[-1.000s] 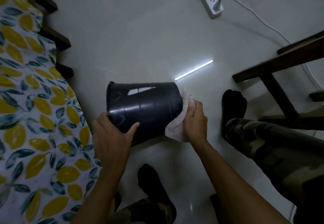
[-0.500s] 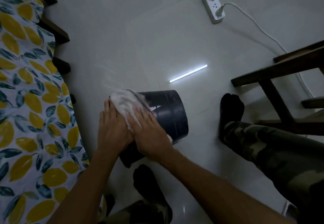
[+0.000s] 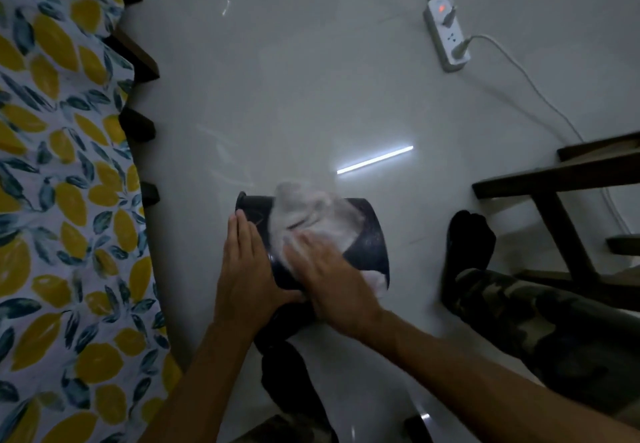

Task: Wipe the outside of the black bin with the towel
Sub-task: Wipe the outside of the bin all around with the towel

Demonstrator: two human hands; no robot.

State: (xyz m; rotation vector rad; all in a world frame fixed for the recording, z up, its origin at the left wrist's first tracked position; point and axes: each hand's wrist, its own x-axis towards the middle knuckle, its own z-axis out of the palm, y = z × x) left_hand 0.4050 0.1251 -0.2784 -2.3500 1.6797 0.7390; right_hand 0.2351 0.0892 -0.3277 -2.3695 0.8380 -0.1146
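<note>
The black bin [image 3: 372, 245] lies on its side on the pale floor, its rim to the left. A white towel [image 3: 308, 215] is draped over the bin's upper side, blurred by motion. My right hand [image 3: 325, 276] presses flat on the towel against the bin wall. My left hand [image 3: 246, 262] lies flat against the bin near its rim, fingers pointing up, steadying it. The lower part of the bin is hidden behind both hands.
A bed with a lemon-print sheet [image 3: 59, 200] runs along the left. A white power strip [image 3: 448, 39] with a cable lies at the top right. Dark wooden furniture legs [image 3: 561, 207] stand at the right. My legs in camouflage trousers [image 3: 554, 321] and black socks flank the bin.
My right hand carried the towel from the bin's right end over to its left side, then back rightward across the top. My left hand shifted from gripping to lying flat.
</note>
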